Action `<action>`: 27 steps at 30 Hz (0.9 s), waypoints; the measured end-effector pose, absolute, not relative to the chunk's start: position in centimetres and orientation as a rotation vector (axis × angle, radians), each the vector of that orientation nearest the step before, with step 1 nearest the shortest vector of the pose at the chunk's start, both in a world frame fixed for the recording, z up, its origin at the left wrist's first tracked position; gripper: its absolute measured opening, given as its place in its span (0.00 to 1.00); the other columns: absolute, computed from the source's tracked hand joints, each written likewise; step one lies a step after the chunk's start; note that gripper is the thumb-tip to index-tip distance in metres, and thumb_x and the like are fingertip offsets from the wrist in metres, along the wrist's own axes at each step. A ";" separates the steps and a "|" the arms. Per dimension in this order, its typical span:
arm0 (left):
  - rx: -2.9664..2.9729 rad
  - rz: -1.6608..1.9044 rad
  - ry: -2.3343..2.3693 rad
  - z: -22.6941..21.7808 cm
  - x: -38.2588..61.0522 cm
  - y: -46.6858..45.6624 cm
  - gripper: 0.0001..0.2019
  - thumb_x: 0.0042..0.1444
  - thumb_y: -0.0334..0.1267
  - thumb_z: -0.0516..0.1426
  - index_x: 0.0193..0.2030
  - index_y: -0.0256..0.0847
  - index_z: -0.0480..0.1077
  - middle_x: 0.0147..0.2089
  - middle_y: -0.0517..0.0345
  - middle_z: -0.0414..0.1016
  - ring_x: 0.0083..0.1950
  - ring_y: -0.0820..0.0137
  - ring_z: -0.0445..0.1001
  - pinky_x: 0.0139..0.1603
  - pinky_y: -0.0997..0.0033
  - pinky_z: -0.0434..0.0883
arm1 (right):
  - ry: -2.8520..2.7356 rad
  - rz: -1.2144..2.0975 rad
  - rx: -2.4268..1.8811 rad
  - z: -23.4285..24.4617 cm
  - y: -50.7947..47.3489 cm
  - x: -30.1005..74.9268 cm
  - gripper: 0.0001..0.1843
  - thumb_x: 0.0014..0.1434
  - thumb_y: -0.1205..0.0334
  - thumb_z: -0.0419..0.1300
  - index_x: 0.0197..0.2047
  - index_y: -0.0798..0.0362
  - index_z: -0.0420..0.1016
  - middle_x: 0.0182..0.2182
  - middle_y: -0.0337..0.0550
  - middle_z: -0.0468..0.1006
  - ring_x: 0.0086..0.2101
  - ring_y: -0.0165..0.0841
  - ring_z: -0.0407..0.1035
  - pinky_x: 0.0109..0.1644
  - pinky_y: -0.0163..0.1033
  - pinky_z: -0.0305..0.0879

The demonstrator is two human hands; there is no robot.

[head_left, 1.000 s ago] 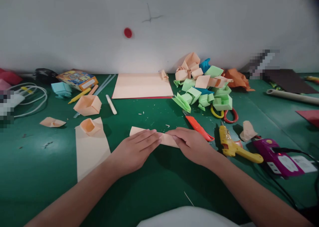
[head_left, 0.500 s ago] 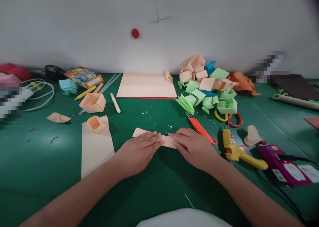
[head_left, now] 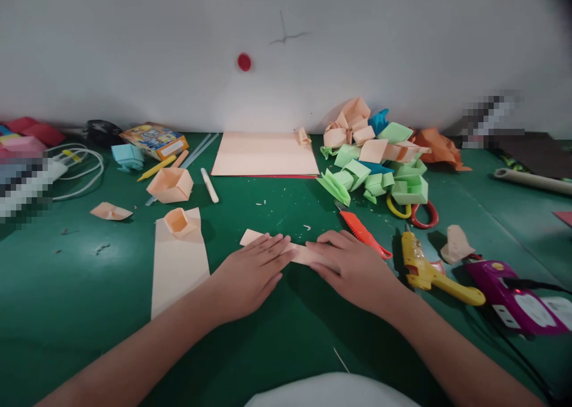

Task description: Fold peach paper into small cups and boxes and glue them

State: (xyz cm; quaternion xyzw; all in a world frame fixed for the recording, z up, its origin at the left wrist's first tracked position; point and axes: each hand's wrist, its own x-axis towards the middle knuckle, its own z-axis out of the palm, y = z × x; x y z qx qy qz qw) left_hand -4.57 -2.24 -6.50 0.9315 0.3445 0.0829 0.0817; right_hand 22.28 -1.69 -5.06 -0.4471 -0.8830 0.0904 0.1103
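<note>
A folded strip of peach paper (head_left: 300,253) lies flat on the green table (head_left: 80,288) in front of me. My left hand (head_left: 250,271) rests on its left part with the fingers stretched out flat. My right hand (head_left: 353,267) presses on its right part, fingers also extended and lying on the paper. The fingertips of both hands nearly meet over the strip. Only the strip's far left corner and a short middle stretch show between the hands.
A long peach strip (head_left: 179,264) with a small folded cup (head_left: 179,221) lies to the left. An orange cutter (head_left: 364,234), yellow glue gun (head_left: 429,267), purple device (head_left: 513,297) and scissors (head_left: 415,213) sit at the right. Folded paper pieces (head_left: 375,157) pile by the wall, beside a peach sheet (head_left: 266,154).
Both hands stay pressed on the strip; the fingers have slid only slightly. The camera view has shifted a little, moving everything rightward in the picture.
</note>
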 end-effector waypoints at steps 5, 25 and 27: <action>2.773 0.151 1.028 -6.3 -4.5 -2.6 0.27 0.72 0.43 0.45 0.76 0.40 0.51 0.77 0.50 0.51 0.78 0.60 0.51 0.77 0.54 0.52 | -2.604 0.252 -1.333 -5.0 -1.7 22.3 0.16 0.70 0.58 0.53 0.57 0.48 0.74 0.50 0.45 0.77 0.45 0.41 0.70 0.45 0.46 0.69; 2.726 0.135 0.939 -5.7 -4.8 -2.4 0.26 0.70 0.47 0.52 0.73 0.50 0.59 0.78 0.49 0.47 0.78 0.51 0.47 0.76 0.44 0.51 | -2.648 0.085 -1.204 -3.0 -2.9 21.4 0.21 0.67 0.53 0.58 0.63 0.34 0.73 0.67 0.40 0.67 0.60 0.53 0.59 0.61 0.64 0.60; 2.722 0.145 0.952 -5.7 -4.7 -2.5 0.26 0.69 0.45 0.53 0.73 0.50 0.59 0.79 0.49 0.47 0.78 0.51 0.47 0.76 0.43 0.52 | -2.655 0.040 -1.194 -2.6 -3.1 21.4 0.21 0.68 0.51 0.58 0.62 0.32 0.73 0.70 0.38 0.64 0.62 0.55 0.57 0.62 0.66 0.57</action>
